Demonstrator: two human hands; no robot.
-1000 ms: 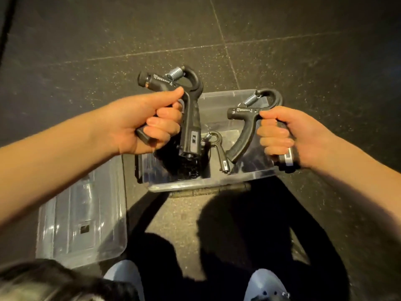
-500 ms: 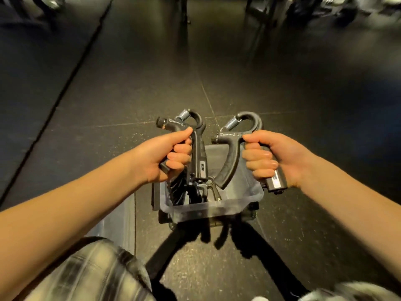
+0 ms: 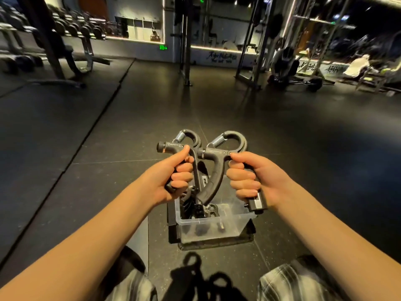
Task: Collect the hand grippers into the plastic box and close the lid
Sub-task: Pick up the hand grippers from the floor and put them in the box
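My left hand grips one black hand gripper by its handle. My right hand grips a second black hand gripper, whose free handle curves down to the left. Both are held upright, side by side and almost touching, above the clear plastic box on the floor. Inside the box lie more dark grippers, partly hidden by my hands. A strip of the clear lid shows on the floor to the left of the box, mostly hidden behind my left forearm.
The box stands on a dark rubber gym floor between my knees. Far off are a dumbbell rack at the left, a cable machine in the middle and a barbell with a person at the right.
The camera has tilted up from the floor to show the gym. Both hands have drawn the two grippers closer together over the box.
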